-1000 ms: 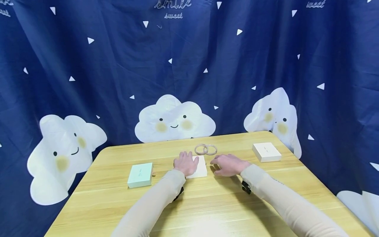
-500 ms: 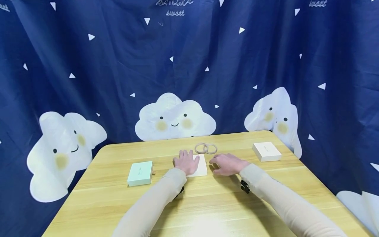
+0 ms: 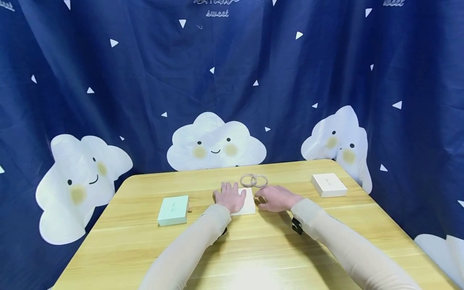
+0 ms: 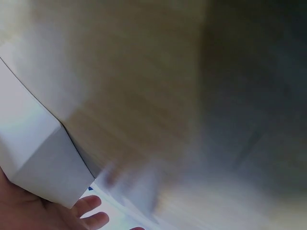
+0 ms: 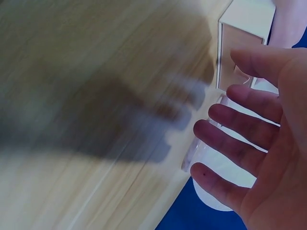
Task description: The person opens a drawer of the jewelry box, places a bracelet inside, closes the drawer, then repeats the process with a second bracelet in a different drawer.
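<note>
My left hand point(image 3: 230, 198) lies over a white drawer-style box point(image 3: 249, 203) near the middle of the table, fingers extended across its top. In the left wrist view, the box point(image 4: 48, 160) stands beside the left fingers point(image 4: 96, 220). My right hand point(image 3: 277, 198) is at the box's right end, fingertips close to it. From the right wrist, the thumb and index finger point(image 5: 254, 100) are spread apart in front of the box's pinkish end, where a small ribbon tab point(image 5: 242, 75) shows between them. Two overlapping bangles point(image 3: 253, 181) lie just behind the box.
A mint-green box point(image 3: 174, 210) with a small tab on its right side sits at left on the wooden table point(image 3: 232, 257). Another white box point(image 3: 329, 185) stands at the back right. A blue curtain point(image 3: 232, 80) with cloud prints hangs behind.
My right hand has shifted slightly left, closer to the white box's end. The left hand stays on the box. The head view has tilted a little.
</note>
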`<act>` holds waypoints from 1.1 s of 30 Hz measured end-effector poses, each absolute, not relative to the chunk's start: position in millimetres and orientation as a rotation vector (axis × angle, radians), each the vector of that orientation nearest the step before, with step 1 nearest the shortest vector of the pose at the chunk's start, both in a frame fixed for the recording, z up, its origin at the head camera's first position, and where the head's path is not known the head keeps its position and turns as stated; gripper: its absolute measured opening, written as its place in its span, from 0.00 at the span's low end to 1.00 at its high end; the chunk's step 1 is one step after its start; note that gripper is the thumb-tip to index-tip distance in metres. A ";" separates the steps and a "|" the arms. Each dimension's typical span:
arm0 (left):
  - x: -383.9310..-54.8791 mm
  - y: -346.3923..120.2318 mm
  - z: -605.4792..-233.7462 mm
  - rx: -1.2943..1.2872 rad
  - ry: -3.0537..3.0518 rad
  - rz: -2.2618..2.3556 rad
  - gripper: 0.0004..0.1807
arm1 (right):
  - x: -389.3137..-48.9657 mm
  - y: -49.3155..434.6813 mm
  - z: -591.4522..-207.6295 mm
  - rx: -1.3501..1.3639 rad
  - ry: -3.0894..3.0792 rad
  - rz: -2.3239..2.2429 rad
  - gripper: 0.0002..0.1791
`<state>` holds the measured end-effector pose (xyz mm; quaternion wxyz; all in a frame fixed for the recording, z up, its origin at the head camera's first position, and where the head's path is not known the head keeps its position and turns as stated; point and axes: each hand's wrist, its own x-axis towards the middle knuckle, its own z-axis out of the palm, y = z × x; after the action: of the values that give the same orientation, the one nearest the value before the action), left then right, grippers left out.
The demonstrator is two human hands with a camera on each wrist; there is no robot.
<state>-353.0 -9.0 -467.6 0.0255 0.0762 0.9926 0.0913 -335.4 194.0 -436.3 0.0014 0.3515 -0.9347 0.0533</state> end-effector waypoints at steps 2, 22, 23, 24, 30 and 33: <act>-352.6 -8.9 -467.2 0.229 3.070 0.278 0.38 | -337.5 193.5 -437.8 1.101 -2.927 0.174 0.13; -353.2 -10.7 -469.2 0.228 3.087 0.293 0.38 | -346.5 184.1 -439.7 1.135 -2.809 0.306 0.05; -352.8 -11.0 -468.8 0.230 3.089 0.296 0.38 | -346.8 183.5 -440.1 1.135 -2.804 0.312 0.05; -352.3 -11.3 -468.5 0.233 3.089 0.297 0.38 | -347.4 183.2 -440.8 1.134 -2.802 0.314 0.05; -348.9 -10.7 -465.1 0.241 3.086 0.304 0.37 | -351.8 183.8 -444.8 1.133 -2.805 0.316 0.05; -347.7 -10.5 -464.5 0.243 3.090 0.314 0.37 | -352.9 183.9 -445.5 1.138 -2.808 0.328 0.05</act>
<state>-347.7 -10.5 -464.5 0.0130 0.0780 0.9917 0.1009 -352.9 183.9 -445.5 0.0471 0.3729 -0.9204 0.1075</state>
